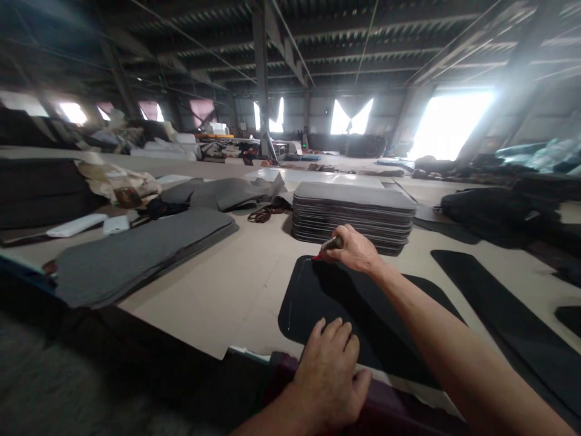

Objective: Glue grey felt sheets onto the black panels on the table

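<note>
A black sheet with rounded corners [295, 303] lies flat on the table, faint white marks running along its left side. My right hand [351, 248] is closed around a pen-like tool with a red tip [316, 257]; the tip meets the sheet near its far left corner, by a white mark. What kind of tool it is, I cannot make out. Across the sheet's near edge rests my left hand [331, 363], palm down, fingers extended and holding nothing. Just beyond my right hand stands a neat stack of grey sheets [354, 209].
Long grey pieces [145, 254] are piled on the left of the table [204, 297]. A long black strip [490, 309] lies to the right. Behind are crumpled grey fabric [227, 191], a brown cord [263, 214] and a dark heap [490, 212]. The table's near edge runs below my hands.
</note>
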Tool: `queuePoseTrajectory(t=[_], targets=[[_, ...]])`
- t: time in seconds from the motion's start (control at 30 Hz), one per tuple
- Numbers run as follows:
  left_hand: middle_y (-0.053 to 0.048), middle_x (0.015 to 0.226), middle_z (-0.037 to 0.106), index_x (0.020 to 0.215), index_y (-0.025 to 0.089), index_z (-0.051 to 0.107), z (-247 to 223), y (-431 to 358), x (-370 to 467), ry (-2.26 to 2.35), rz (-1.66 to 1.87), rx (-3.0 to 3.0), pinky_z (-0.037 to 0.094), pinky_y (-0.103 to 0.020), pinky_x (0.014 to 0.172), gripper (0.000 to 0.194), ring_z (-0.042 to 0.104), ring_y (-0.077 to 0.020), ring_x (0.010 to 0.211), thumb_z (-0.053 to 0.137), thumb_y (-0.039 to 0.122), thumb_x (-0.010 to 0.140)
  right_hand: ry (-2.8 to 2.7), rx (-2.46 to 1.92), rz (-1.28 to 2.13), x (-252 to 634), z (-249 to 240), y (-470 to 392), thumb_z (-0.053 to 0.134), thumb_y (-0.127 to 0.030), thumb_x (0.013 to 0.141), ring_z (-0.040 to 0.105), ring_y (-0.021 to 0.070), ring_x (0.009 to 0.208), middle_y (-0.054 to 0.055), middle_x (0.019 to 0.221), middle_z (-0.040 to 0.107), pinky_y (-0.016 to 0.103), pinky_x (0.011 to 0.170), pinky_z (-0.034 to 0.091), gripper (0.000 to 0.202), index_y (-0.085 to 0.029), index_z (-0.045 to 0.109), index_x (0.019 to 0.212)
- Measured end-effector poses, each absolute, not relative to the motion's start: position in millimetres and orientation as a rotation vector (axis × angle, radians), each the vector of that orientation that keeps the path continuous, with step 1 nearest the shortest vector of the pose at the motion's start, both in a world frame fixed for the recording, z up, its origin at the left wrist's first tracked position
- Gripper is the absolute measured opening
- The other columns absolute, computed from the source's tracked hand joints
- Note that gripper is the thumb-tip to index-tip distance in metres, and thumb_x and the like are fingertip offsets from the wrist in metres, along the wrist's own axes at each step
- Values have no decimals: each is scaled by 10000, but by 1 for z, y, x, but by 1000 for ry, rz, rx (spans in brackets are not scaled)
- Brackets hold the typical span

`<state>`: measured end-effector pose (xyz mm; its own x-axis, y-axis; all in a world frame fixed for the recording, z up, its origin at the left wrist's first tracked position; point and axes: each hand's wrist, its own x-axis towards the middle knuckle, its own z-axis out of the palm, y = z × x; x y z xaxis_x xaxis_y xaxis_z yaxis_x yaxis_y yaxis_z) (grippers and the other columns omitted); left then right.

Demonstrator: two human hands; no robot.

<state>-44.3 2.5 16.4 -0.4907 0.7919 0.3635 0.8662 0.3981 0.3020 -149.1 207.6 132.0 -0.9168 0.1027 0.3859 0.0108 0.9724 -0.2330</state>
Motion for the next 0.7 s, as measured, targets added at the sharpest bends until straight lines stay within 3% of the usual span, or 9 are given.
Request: queuePoseTrajectory(t=[0.7], targets=[[-83,1378,590,1245,185,645,26,7,-47,-2455,-575,-1469,394,-539,1143,392,503,-291,1317,525,371,922,-2715,-609,232,-24,152,341,728,-451,713,577,186,758,45,958,618,272,608,371,348,-213,612,939]])
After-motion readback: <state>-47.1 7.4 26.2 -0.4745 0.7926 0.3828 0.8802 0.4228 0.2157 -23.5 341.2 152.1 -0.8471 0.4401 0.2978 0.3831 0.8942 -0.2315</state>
